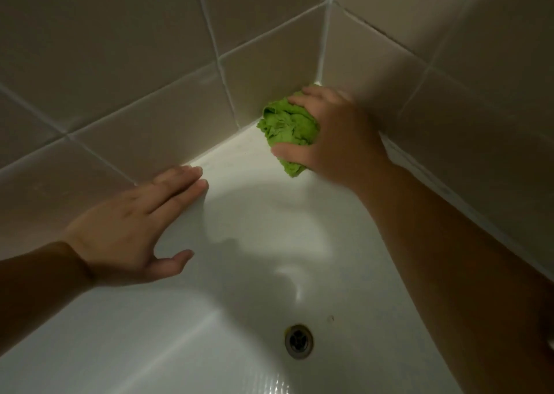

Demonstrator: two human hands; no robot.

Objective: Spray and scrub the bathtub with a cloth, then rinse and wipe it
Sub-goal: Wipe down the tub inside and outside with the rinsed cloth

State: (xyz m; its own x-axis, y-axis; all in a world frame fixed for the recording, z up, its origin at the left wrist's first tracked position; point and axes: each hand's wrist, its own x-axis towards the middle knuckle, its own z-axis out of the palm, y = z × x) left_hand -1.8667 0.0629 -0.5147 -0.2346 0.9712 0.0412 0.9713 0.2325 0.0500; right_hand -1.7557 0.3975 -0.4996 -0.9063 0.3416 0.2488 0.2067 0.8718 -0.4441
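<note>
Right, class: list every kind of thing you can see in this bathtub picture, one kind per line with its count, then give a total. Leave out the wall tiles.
Hands: 2, left hand flat on the bathtub rim, right hand gripping the cloth
Green cloth: 1
Bathtub: 1
Drain: 1
Total: 5

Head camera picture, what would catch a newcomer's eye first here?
The bright green cloth stands out at once, bunched in the right hand and pushed into the far corner where the tiled walls meet the bathtub rim. Next comes the left hand, lying flat with straight fingers on the rim beside the left wall. Lower down, the round metal drain sits in the white tub floor.
</note>
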